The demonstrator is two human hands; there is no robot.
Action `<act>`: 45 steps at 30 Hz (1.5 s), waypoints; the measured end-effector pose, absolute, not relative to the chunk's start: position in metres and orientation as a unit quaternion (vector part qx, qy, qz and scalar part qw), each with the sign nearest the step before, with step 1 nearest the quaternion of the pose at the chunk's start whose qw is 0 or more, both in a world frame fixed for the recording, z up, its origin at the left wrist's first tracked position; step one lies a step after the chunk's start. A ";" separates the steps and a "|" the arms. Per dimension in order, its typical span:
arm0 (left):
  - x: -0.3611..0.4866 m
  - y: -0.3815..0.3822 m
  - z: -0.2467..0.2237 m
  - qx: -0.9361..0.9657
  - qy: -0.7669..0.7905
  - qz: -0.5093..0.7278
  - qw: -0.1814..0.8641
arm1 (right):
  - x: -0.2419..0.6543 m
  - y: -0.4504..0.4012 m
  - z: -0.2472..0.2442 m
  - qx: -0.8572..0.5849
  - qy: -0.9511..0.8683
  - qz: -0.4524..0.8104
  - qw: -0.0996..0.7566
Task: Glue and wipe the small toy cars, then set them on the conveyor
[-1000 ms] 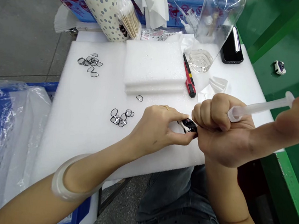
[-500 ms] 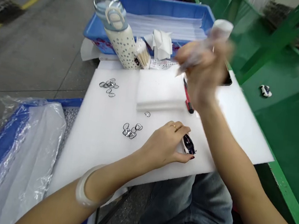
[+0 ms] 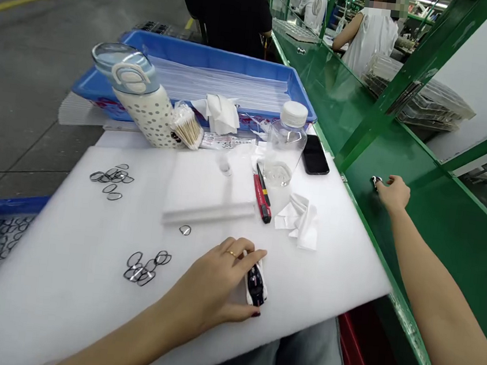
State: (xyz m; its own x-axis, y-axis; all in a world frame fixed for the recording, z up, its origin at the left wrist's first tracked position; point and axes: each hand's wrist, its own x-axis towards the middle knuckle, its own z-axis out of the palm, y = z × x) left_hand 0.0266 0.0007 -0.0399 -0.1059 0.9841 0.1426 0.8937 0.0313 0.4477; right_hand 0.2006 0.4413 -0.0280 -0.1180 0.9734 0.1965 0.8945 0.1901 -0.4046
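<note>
On the white foam sheet, my left hand [image 3: 220,279] is closed around a small white-and-black toy car [image 3: 255,285], thumb at its near end and fingers at its far end. Out to the right, over the green belt [image 3: 434,226], the fingertips of my right hand [image 3: 394,193] are pinched on another small toy car [image 3: 375,182]; the fingers partly cover it. Thin black rings [image 3: 141,270] lie in a loose group left of my left hand. One single ring [image 3: 185,230] sits by the stack of white foam pieces [image 3: 212,185].
More black rings [image 3: 111,179] lie at the left. Behind stand a dotted bottle [image 3: 146,111], cotton swabs [image 3: 188,130], a clear bottle [image 3: 284,152] and a blue bin [image 3: 221,58]. A red cutter [image 3: 261,199], crumpled tissue [image 3: 298,220] and phone [image 3: 316,155] are nearby. A green post [image 3: 391,99] rises beside the belt.
My right hand has moved from above the table, near the clear bottle, out right to the belt and onto the toy car there. My left hand keeps its car. The view has turned.
</note>
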 end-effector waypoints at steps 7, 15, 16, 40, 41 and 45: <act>0.021 0.002 -0.049 0.669 0.695 0.238 0.110 | 0.206 0.474 -0.054 -0.666 -0.725 0.060 0.163; 0.020 0.001 -0.048 0.667 0.694 0.237 0.130 | 0.213 0.387 -0.030 -0.390 -0.876 0.113 0.259; 0.020 0.001 -0.045 0.665 0.696 0.232 0.139 | 0.214 0.371 -0.027 -0.323 -0.901 0.138 0.254; 0.010 0.001 -0.013 0.440 0.555 0.628 0.321 | 0.122 0.173 0.040 -0.144 -0.684 0.714 0.036; 0.010 0.000 -0.011 0.424 0.542 0.640 0.342 | 0.123 0.173 0.037 -0.157 -0.659 0.734 0.044; 0.009 -0.005 -0.005 0.360 0.482 0.689 0.404 | 0.131 0.175 0.021 -0.154 -0.632 0.759 -0.029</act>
State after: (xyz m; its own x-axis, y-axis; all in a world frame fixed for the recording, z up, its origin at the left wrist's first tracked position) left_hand 0.0091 -0.0052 -0.0046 -0.4137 0.9042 0.1064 -0.2104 -0.2087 0.9551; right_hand 0.1307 0.1751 0.0209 -0.9510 0.1506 -0.2701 0.2384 -0.1991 -0.9505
